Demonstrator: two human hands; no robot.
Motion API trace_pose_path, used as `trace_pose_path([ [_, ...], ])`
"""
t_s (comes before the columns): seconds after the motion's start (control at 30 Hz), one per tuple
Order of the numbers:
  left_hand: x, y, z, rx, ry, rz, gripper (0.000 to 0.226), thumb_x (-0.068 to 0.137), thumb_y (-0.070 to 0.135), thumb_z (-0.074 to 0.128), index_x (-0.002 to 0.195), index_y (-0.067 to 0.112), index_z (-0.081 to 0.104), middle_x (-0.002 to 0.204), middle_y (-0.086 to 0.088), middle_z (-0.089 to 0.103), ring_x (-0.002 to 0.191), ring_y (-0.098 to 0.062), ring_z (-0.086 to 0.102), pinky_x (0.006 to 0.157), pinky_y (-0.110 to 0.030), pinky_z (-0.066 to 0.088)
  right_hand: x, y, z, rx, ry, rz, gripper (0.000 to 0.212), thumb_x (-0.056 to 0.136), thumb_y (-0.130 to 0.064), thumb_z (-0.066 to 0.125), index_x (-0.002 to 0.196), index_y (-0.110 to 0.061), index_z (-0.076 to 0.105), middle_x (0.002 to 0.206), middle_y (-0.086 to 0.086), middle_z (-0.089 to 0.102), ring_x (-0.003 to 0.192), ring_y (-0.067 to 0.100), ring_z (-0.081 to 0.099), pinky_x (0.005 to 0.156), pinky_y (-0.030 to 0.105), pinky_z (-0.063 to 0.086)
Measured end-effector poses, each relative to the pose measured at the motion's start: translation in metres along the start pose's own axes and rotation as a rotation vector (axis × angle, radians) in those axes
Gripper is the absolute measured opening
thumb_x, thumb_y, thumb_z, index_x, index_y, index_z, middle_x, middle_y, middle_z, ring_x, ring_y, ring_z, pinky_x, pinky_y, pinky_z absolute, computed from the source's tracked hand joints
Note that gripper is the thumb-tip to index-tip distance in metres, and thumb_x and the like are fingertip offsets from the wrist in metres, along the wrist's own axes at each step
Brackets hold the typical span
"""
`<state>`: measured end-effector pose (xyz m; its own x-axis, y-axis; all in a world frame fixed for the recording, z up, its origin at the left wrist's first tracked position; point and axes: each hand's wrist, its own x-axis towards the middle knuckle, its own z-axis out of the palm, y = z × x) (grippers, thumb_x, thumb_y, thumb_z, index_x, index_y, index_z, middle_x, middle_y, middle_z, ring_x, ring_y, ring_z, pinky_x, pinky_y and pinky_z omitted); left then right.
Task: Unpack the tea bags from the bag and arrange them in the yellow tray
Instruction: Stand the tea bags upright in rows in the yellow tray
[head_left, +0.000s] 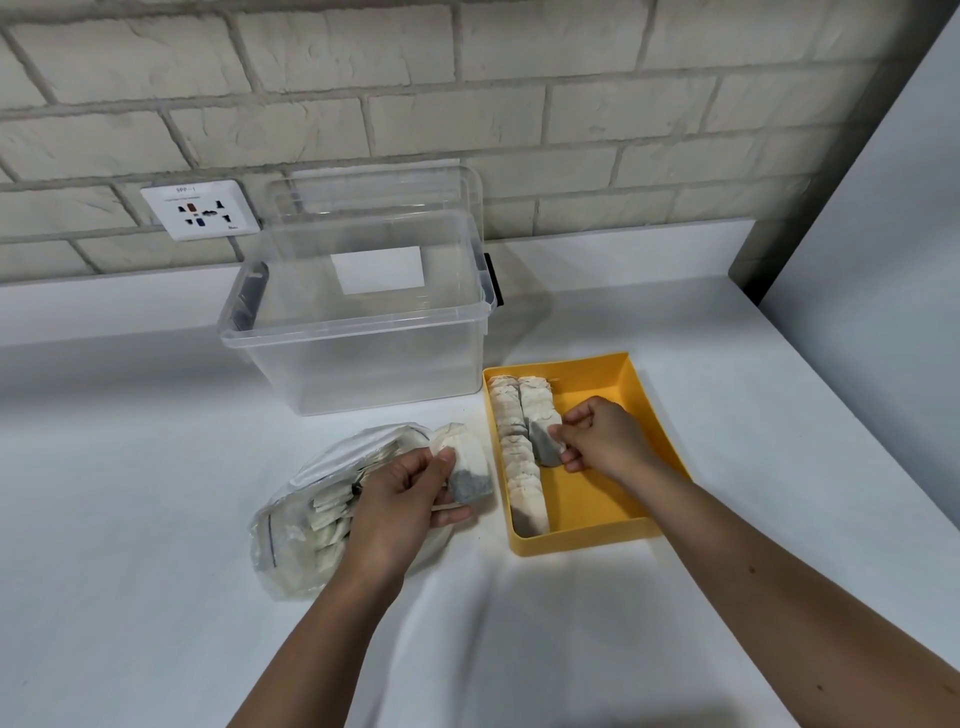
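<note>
Underneath, a smooth white worktop (156, 467), matte, ending at 12 o'clock against a wall (467, 78) of pale, rough-faced brick with grey joints; white socket plate (200, 209) set in that wall at 10 o'clock, plain white panel (883, 260) closing off the 3 o'clock side. Toward 12 o'clock on the worktop, a clear plastic box (353, 332), rectangular and round-cornered, with dark clips at its ends and its see-through lid (374, 208) propped upright behind. Right of centre, just beside the box's near right corner, the yellow tray (582, 543): rigid, rectangular, low-walled, holding two rows of tea bags (519, 467) packed on edge along its 9 o'clock wall, the outer row full length, the inner one only in the far half, bare yellow floor elsewhere. At 8 o'clock of the tray, near it, a crumpled transparent bag (311, 519) with more papery off-white sachets inside. Left hand (400, 499) over the bag's mouth, fingers curled, pinching a tea bag (467, 467) between thumb and fingers, dark leaf showing through the paper at its lower end. Right hand (602, 436) inside the tray, fingers curled, gripping a second tea bag (545, 441) at the near end of the inner row.
</note>
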<state>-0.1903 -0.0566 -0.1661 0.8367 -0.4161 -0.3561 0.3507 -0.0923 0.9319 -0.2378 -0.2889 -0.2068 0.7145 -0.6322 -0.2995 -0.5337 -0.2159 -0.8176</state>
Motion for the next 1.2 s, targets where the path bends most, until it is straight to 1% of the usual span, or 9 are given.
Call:
trace_pose_path([
  [0.1, -0.001, -0.001, 0.000, -0.003, -0.007, -0.005, 0.022, 0.099, 0.017, 0.059, 0.085, 0.005, 0.071, 0.080, -0.013, 0.072, 0.070, -0.020, 0.073, 0.062, -0.023, 0.060, 0.000, -0.002, 0.000, -0.012, -0.009, -0.029, 0.014, 0.087, -0.017, 0.070, 0.095, -0.008, 0.062, 0.073, 0.011, 0.071, 0.053, 0.018, 0.065, 0.053, 0.023, 0.056],
  [0.2, -0.002, -0.001, 0.000, -0.004, -0.010, -0.002, 0.022, 0.098, 0.017, 0.060, 0.082, 0.007, 0.071, 0.074, -0.007, 0.072, 0.066, -0.016, 0.073, 0.061, -0.023, 0.060, 0.002, -0.003, -0.001, -0.039, 0.015, -0.074, 0.011, 0.088, -0.014, 0.069, 0.093, -0.006, 0.065, 0.072, 0.010, 0.071, 0.056, 0.021, 0.067, 0.059, 0.029, 0.059],
  [0.37, -0.001, -0.002, -0.001, 0.041, -0.012, 0.014, 0.026, 0.095, 0.020, 0.065, 0.091, -0.006, 0.070, 0.079, -0.012, 0.072, 0.064, -0.012, 0.070, 0.061, -0.025, 0.060, 0.006, -0.006, -0.001, -0.088, 0.042, -0.129, 0.013, 0.088, -0.015, 0.069, 0.095, -0.006, 0.065, 0.071, 0.007, 0.070, 0.053, 0.019, 0.065, 0.056, 0.027, 0.057],
  [0.53, -0.002, 0.002, -0.001, 0.028, -0.006, 0.014, 0.021, 0.094, 0.019, 0.066, 0.079, 0.006, 0.071, 0.075, -0.011, 0.070, 0.064, -0.012, 0.070, 0.063, -0.026, 0.061, -0.005, -0.009, -0.002, -0.107, 0.096, -0.131, 0.025, 0.086, -0.028, 0.072, 0.103, -0.013, 0.061, 0.080, 0.005, 0.069, 0.058, 0.021, 0.068, 0.062, 0.035, 0.060],
  [0.6, -0.003, 0.004, 0.001, 0.002, -0.007, 0.012, 0.021, 0.093, 0.018, 0.067, 0.074, 0.008, 0.069, 0.072, -0.009, 0.065, 0.062, -0.012, 0.068, 0.063, -0.026, 0.061, -0.021, -0.019, -0.003, -0.057, 0.135, -0.185, 0.025, 0.085, -0.031, 0.072, 0.104, -0.017, 0.062, 0.081, 0.001, 0.066, 0.061, 0.018, 0.066, 0.059, 0.031, 0.058],
  [0.67, -0.003, 0.006, 0.004, -0.033, -0.007, 0.010, 0.024, 0.093, 0.015, 0.068, 0.069, 0.011, 0.066, 0.066, -0.005, 0.063, 0.060, -0.012, 0.068, 0.060, -0.025, 0.061, -0.044, -0.032, -0.001, 0.076, 0.032, -0.195, 0.020, 0.083, -0.033, 0.073, 0.096, -0.018, 0.067, 0.074, -0.002, 0.066, 0.058, 0.014, 0.063, 0.056, 0.025, 0.056],
  [0.8, -0.003, 0.010, 0.014, -0.044, -0.035, 0.026, 0.018, 0.091, 0.015, 0.069, 0.074, 0.010, 0.066, 0.061, 0.002, 0.063, 0.059, -0.011, 0.068, 0.061, -0.025, 0.059, -0.076, -0.042, 0.010, 0.242, -0.246, -0.179, 0.021, 0.073, -0.028, 0.083, 0.081, -0.014, 0.070, 0.060, 0.001, 0.065, 0.055, 0.017, 0.061, 0.057, 0.031, 0.054],
  [1.1, -0.003, 0.010, 0.012, 0.001, -0.024, 0.047, 0.015, 0.093, 0.015, 0.066, 0.091, 0.001, 0.070, 0.081, -0.010, 0.073, 0.067, -0.017, 0.075, 0.058, -0.023, 0.058, -0.045, -0.030, -0.040, 0.144, -0.094, -0.233, 0.011, 0.084, -0.011, 0.073, 0.086, -0.006, 0.064, 0.074, 0.012, 0.067, 0.060, 0.019, 0.066, 0.062, 0.034, 0.059],
  [1.2, -0.004, 0.008, 0.011, 0.004, 0.008, 0.037, 0.018, 0.096, 0.021, 0.063, 0.092, 0.006, 0.072, 0.084, -0.010, 0.076, 0.070, -0.019, 0.076, 0.060, -0.026, 0.059, -0.033, -0.016, -0.048, -0.033, -0.201, -0.158, 0.009, 0.087, -0.013, 0.069, 0.088, -0.007, 0.063, 0.077, 0.013, 0.069, 0.066, 0.021, 0.066, 0.066, 0.034, 0.057],
])
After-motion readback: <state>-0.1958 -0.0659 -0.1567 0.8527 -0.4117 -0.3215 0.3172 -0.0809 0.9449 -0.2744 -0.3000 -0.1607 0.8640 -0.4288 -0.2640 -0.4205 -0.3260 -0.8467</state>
